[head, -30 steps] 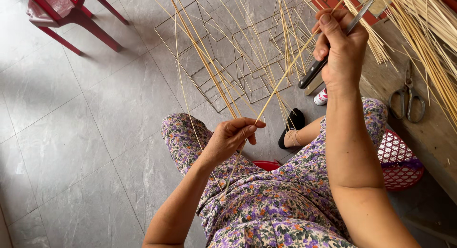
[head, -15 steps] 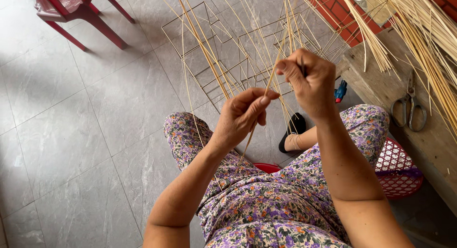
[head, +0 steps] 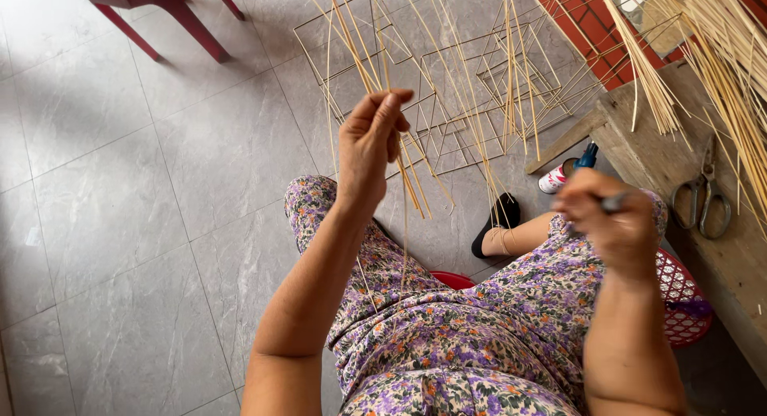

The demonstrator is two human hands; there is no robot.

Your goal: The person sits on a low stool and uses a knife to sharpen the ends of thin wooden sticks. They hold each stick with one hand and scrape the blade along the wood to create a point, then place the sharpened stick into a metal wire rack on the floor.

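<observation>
Grey floor tiles (head: 120, 224) fill most of what I see, with square stick frames (head: 479, 89) lying on them. A red chair (head: 160, 5) is cut off at the top edge. My left hand (head: 371, 148) pinches thin bamboo sticks (head: 403, 176) above my lap. My right hand (head: 611, 220) is blurred, closed around a dark handle (head: 613, 200) I can't identify. Beyond it lies a small red-and-white can (head: 553, 180).
</observation>
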